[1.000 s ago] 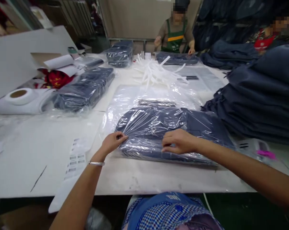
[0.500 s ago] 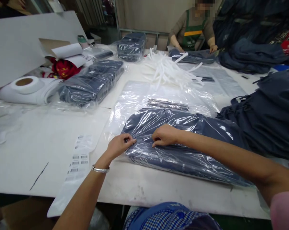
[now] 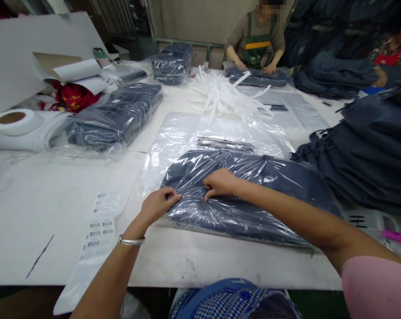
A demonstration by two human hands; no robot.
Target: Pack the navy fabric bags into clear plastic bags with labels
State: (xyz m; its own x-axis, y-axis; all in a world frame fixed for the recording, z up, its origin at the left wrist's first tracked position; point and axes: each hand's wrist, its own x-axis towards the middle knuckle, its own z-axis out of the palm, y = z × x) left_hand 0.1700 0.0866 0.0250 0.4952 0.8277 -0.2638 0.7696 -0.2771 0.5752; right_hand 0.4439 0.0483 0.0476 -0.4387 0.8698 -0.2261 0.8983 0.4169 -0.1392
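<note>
In front of me on the white table (image 3: 194, 261) lies a clear plastic bag (image 3: 247, 223) with a dark navy folded fabric article inside. My left hand (image 3: 157, 204) is at the bag's left end, thumb and forefinger pinched together on the film. A silver bangle circles that wrist. Over the middle left of the bag, my right hand (image 3: 222, 181) has its fingers curled and its thumb pointing down, gripping the film, which creases out from both hands. Just behind the bag, flat plastic bags (image 3: 167, 137) are spread, with a narrow dark printed strip (image 3: 225, 143) on them.
Barcode label sheets (image 3: 99, 230) hang over the front edge at left. Beyond are wrapped navy bundles (image 3: 114, 115), a white roll (image 3: 16, 122) and a heap of white strips (image 3: 220, 95). Navy fabric (image 3: 363, 155) is piled at right. A co-worker (image 3: 253, 40) handles a bundle opposite.
The view has shifted slightly to the right. Both my hands keep nearly the same place on the bag. The co-worker's hands have moved closer together, and another person shows at far right.
</note>
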